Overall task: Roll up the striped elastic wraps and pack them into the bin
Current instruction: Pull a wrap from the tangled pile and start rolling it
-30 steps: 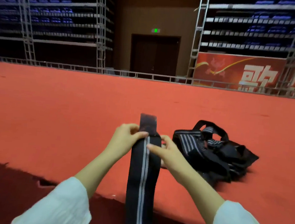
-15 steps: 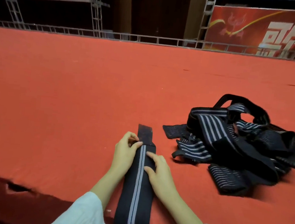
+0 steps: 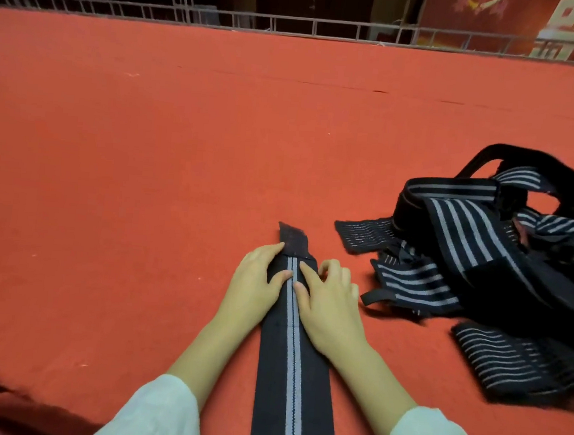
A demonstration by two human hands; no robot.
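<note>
Striped wrap (image 3: pixel 293 362) lies flat on red carpet (image 3: pixel 138 171), its dark fastener tab (image 3: pixel 292 240) pointing away. Left hand (image 3: pixel 256 285) rests open on its left edge, thumb pressing the stripe. Right hand (image 3: pixel 332 301) presses the right edge, fingers bent; cannot tell whether it pinches. Tangled pile of wraps (image 3: pixel 474 263) sits just beside, right.

Red carpet (image 3: pixel 145 172), flat striped wrap (image 3: pixel 292 372), tangled pile of wraps (image 3: pixel 481 267) beside it
</note>
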